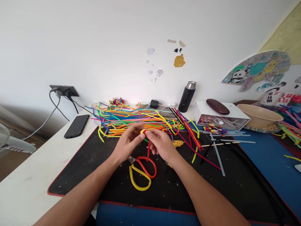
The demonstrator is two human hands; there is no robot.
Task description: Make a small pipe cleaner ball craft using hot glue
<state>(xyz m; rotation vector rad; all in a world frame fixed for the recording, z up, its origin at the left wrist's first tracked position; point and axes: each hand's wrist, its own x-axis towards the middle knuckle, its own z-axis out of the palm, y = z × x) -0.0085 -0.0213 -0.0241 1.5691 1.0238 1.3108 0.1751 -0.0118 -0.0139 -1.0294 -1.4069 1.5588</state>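
On the black mat (pixel 81 171), scissors (pixel 142 172) are lying close by. With my left hand (pixel 127 142) and right hand (pixel 163 146), I am pinching a small red-and-yellow piece (pixel 143 131).

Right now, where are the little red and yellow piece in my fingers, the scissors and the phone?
Red and yellow piece (pixel 144 131): head view, on its red part.
Scissors (pixel 142 189): head view, on the yellow handle's lower curve.
Phone (pixel 76 126): head view, middle of its dark upper surface.
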